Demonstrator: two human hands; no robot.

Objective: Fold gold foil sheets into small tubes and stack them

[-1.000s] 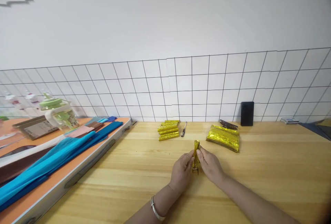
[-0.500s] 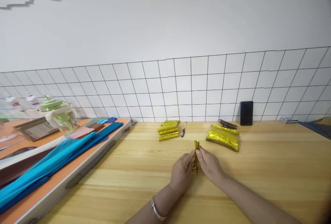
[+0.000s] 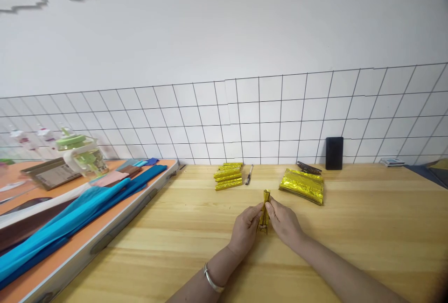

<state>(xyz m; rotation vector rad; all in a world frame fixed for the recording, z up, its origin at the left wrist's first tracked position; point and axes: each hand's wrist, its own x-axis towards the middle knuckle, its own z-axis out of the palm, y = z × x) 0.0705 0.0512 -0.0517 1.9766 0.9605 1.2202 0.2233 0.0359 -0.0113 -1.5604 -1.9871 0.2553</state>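
Note:
Between my two hands stands a narrow folded strip of gold foil (image 3: 265, 221), its long side pointing away from me over the wooden table. My left hand (image 3: 245, 229) pinches its left side, fingers closed. From the right, my right hand (image 3: 285, 221) grips it with the thumb on top. Beyond my left hand lies a small stack of folded gold foil strips (image 3: 228, 177). A pen (image 3: 249, 175) rests beside that stack. Flat gold foil sheets (image 3: 301, 186) lie in a pile beyond my right hand, with a dark folded piece (image 3: 308, 167) behind them.
A black phone-like slab (image 3: 334, 153) leans on the tiled wall. To the left, an orange-topped table (image 3: 94, 221) carries blue cloth (image 3: 63, 226), a cardboard box (image 3: 51, 174) and a green-lidded jug (image 3: 86, 156). A small stack of cards (image 3: 392, 162) sits at the back right.
My left hand has shifted very slightly left, and the near end of the foil strip looks a little wider. My right hand keeps its hold.

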